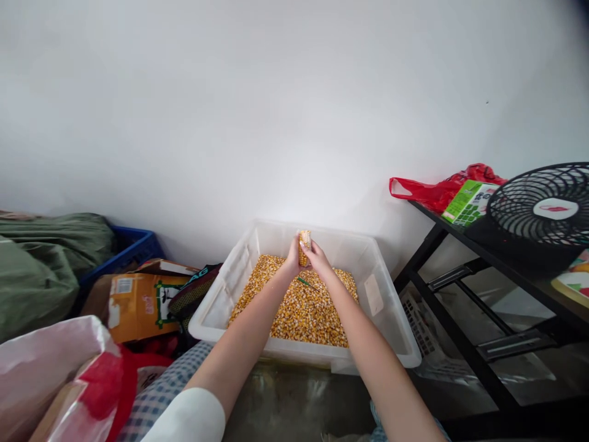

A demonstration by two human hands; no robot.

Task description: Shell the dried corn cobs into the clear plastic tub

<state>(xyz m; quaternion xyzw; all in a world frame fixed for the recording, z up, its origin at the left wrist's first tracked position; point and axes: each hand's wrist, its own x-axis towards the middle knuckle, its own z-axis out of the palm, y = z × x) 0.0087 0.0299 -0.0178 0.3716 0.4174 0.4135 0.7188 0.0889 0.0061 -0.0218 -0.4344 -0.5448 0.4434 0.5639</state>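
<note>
Corn cob (302, 255) stands upright at frame centre, clasped between my left grip (293, 256) and right grip (317, 258); uneven pressure, I judge, could drop it onto the kernels (304, 316) below.

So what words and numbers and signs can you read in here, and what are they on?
"AG": on the black mesh bag; more letters may be hidden.
Orange box: barcode and printing, too small to read.
Green-and-white box: printed characters, too blurred.
Fan: red mark in the middle, unreadable.
Red plastic bag: dark print, too creased and blurred.
Plastic bin: pale label, no writing I can make out.
</note>
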